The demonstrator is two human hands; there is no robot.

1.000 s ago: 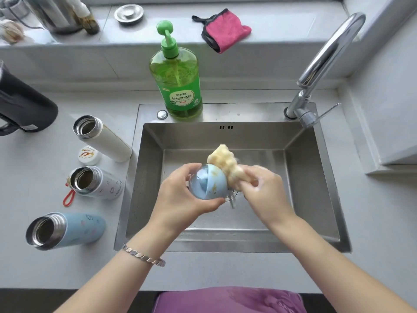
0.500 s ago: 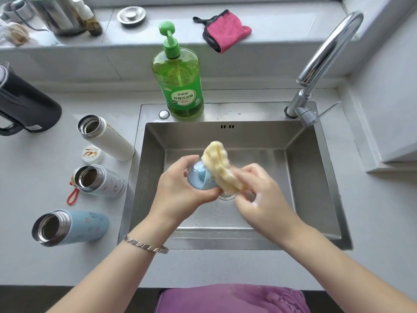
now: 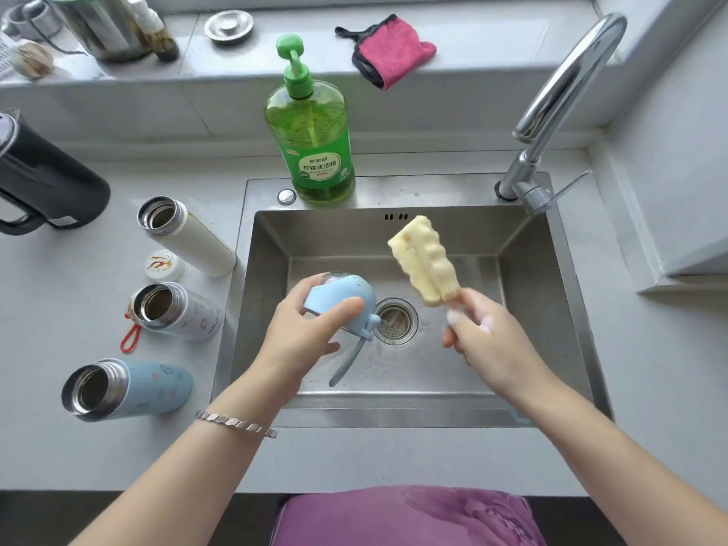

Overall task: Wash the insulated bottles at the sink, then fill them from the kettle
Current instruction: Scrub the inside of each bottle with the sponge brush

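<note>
Over the steel sink (image 3: 551, 309), my left hand (image 3: 303, 340) grips a light blue bottle lid (image 3: 338, 299) with a strap hanging below it. My right hand (image 3: 488, 340), soapy, holds the handle of a yellow sponge brush (image 3: 423, 262), its head raised clear of the lid. Three open insulated bottles stand on the counter to the left: a cream one (image 3: 197, 238), a white one with a red loop (image 3: 181, 313) and a light blue one (image 3: 134, 388). The black kettle (image 3: 43, 183) stands at the far left.
A green dish soap bottle (image 3: 315, 139) stands behind the sink, the tap (image 3: 559, 96) at the back right. A small round lid (image 3: 163, 265) lies between the bottles. A pink cloth (image 3: 390, 49), a metal strainer (image 3: 228, 25) and a pot (image 3: 98, 25) sit on the ledge.
My right hand pulled the sponge brush off the blue lid and lifted it up to the right. My left hand shifted the lid left, uncovering the drain.
</note>
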